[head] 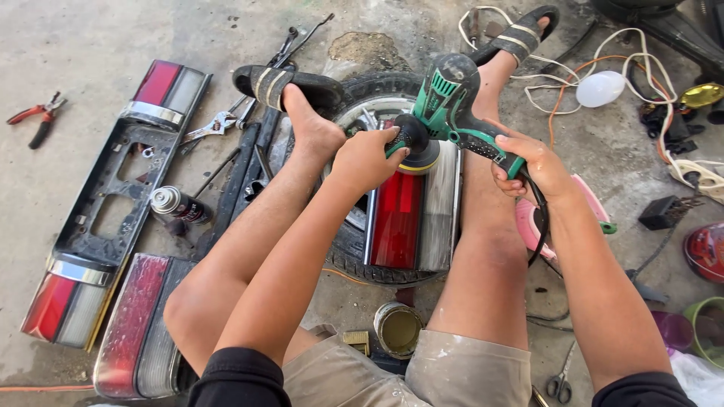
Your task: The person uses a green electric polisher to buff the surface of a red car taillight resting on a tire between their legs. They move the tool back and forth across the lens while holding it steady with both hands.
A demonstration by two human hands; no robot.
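Note:
I sit on the ground with a tyre (pixel 354 252) between my legs. A red and clear tail light lens (pixel 411 218) lies on top of the tyre. My right hand (pixel 532 162) grips the rear handle of a green and black power polisher (pixel 452 102). My left hand (pixel 369 154) is closed on the polisher's front knob. The polisher's round pad (pixel 421 160) presses on the top end of the lens.
On my left lie a long rear light panel (pixel 105 203), another tail light lens (pixel 139 324), a spray can (pixel 177 205), wrenches (pixel 219 124) and red pliers (pixel 38 114). An open tin (pixel 398 329) sits between my thighs. Cords (pixel 626 83), scissors (pixel 559 384) and tubs clutter the right.

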